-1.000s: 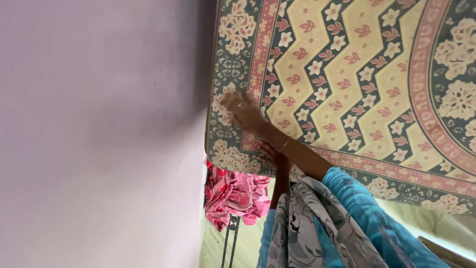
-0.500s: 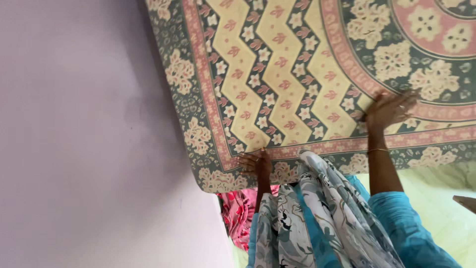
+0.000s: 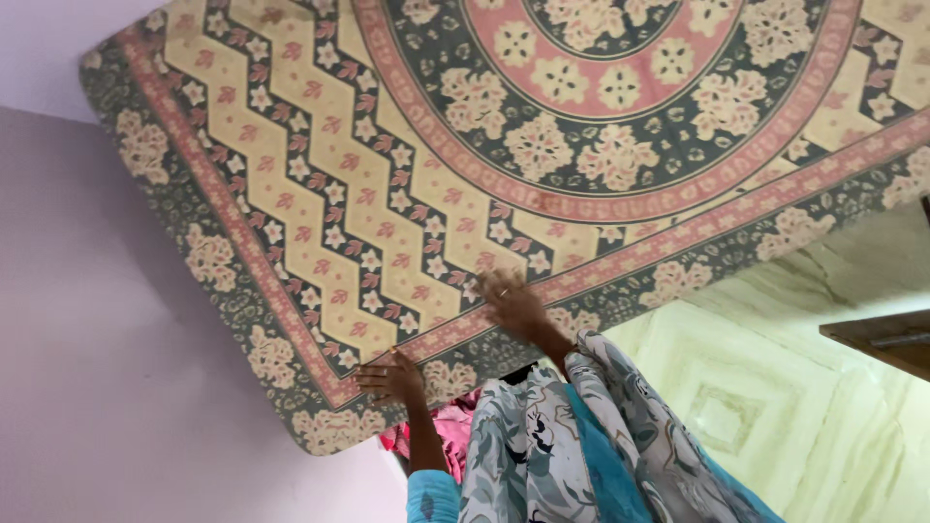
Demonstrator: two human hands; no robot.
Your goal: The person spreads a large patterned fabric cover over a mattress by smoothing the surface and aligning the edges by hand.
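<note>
Two hands press on a patterned bedsheet point(image 3: 504, 155) stretched over a mattress that fills the upper part of the view. The left hand point(image 3: 392, 378) lies near the sheet's lower corner, fingers spread flat against the grey floral border at the edge, gripping nothing. The right hand point(image 3: 513, 305) rests just beside it, further in on the pink border band, fingers also open and laid flat on the cloth. The sheet shows a yellow zigzag field with small flowers, pink bands and a round floral centre. A plain lilac wall point(image 3: 116, 387) meets the mattress on the left. Below the hands hang a grey-and-white printed scarf point(image 3: 572, 446) and blue sleeves. Pink cloth point(image 3: 455, 426) shows under the corner. A pale patterned floor point(image 3: 775, 387) lies at right, with a brown wooden edge point(image 3: 882, 339) above it.
</note>
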